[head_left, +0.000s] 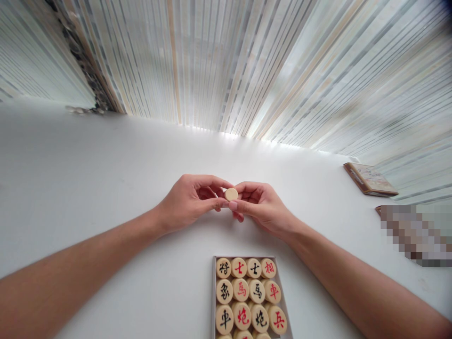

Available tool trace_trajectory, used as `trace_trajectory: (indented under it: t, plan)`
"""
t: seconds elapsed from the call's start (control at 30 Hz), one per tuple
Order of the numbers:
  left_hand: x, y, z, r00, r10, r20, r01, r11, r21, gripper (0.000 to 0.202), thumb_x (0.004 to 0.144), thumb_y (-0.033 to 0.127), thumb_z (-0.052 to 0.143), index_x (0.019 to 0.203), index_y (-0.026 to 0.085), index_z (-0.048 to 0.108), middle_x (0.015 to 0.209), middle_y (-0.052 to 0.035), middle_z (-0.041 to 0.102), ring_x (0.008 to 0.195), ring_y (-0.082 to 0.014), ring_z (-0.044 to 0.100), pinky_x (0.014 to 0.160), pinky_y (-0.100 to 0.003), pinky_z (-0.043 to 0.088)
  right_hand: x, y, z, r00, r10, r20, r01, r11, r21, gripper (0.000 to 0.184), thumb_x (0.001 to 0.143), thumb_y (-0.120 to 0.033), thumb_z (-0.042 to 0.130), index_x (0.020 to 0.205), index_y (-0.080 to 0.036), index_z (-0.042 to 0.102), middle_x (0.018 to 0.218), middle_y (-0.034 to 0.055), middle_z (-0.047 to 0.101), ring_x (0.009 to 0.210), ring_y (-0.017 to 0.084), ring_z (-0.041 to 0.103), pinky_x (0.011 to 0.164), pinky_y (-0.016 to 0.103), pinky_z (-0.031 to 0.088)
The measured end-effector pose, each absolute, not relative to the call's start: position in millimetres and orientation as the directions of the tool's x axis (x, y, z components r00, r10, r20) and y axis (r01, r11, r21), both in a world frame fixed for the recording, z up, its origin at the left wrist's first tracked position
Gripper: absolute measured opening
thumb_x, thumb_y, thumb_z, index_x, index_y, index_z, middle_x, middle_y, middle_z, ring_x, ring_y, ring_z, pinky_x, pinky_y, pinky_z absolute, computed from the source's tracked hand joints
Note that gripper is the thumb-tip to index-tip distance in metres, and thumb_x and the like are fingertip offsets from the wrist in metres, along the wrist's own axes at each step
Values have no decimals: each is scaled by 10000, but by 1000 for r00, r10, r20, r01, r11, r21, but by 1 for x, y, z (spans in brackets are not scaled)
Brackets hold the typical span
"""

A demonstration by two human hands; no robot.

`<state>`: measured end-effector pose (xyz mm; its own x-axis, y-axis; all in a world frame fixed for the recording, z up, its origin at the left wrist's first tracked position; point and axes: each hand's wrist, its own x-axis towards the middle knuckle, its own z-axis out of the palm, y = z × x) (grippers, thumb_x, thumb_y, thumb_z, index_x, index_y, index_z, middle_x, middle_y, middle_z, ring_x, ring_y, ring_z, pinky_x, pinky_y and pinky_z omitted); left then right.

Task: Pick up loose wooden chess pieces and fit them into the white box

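Observation:
A round, cream-coloured Chinese chess piece [231, 194] is held up between both hands over the white table, its visible face blank. My left hand [197, 197] pinches it from the left with thumb and fingers. From the right, my right hand [259, 202] grips the same piece, its thumb touching the lower edge. Nearer to me stands a shallow box [214, 296] filled with rows of chess pieces, marked with red and black characters. The bottom of the box runs out of view.
A brown-edged box [370, 180] lies at the right by the curtain. Below it, another item [416, 235] is blurred into blocks. A striped curtain [212, 61] hangs along the far edge of the white table [106, 165]. A dark patterned strip [83, 61] hangs at the left.

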<state>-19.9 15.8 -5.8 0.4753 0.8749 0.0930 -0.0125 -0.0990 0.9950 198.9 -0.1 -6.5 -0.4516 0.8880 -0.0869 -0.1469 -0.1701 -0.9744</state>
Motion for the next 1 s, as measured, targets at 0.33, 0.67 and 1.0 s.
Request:
trace_trajectory:
  t: [0.33, 0.67, 1.0]
  plan:
    - [-20, 13, -9, 497, 856, 143, 36, -185, 982, 297, 861, 334, 851, 1103, 162, 842, 883, -74, 792, 748, -138, 716, 692, -236, 601, 190, -6, -4, -326, 938, -117, -53, -142, -988, 403, 638, -414, 1021, 768, -152, 744, 630, -3, 683, 516, 100, 583, 491, 226, 503]
    - [-19, 13, -9, 500, 853, 146, 25, -183, 983, 278, 890, 306, 817, 1126, 160, 821, 892, -75, 812, 790, -171, 775, 722, -261, 648, 190, -6, -2, -315, 948, -40, -44, -57, -997, 414, 767, -547, 919, 803, -162, 770, 622, 7, 694, 499, 108, 586, 497, 250, 509]
    - [-19, 13, -4, 361, 918, 167, 111, -220, 969, 315, 864, 373, 849, 1097, 162, 825, 906, -53, 816, 720, -118, 751, 675, -192, 624, 190, -7, -7, -268, 961, 63, -75, 44, -996, 251, 842, -407, 895, 1010, -222, 878, 808, 53, 805, 634, 142, 687, 602, 288, 606]
